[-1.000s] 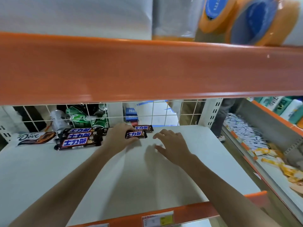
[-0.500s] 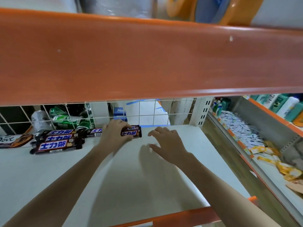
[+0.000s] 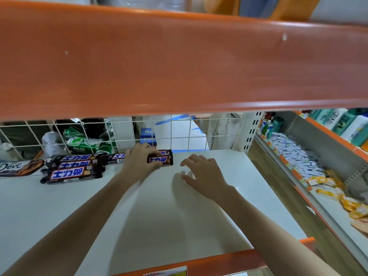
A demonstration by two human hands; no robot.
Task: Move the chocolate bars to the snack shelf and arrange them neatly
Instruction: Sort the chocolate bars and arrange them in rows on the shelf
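Left hand (image 3: 141, 159) grips a bar (image 3: 161, 159) flat on the white shelf (image 3: 179, 216) near the back grid, likely lining it up with the stacked bars (image 3: 72, 167) leftward; right hand (image 3: 205, 172) hovers beside it, loose-fingered, holding nothing.

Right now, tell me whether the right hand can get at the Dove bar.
Probably not directly: the Dove bar lies far left, beyond the left hand and the stacked Snickers bars; the right hand would have to cross over them.
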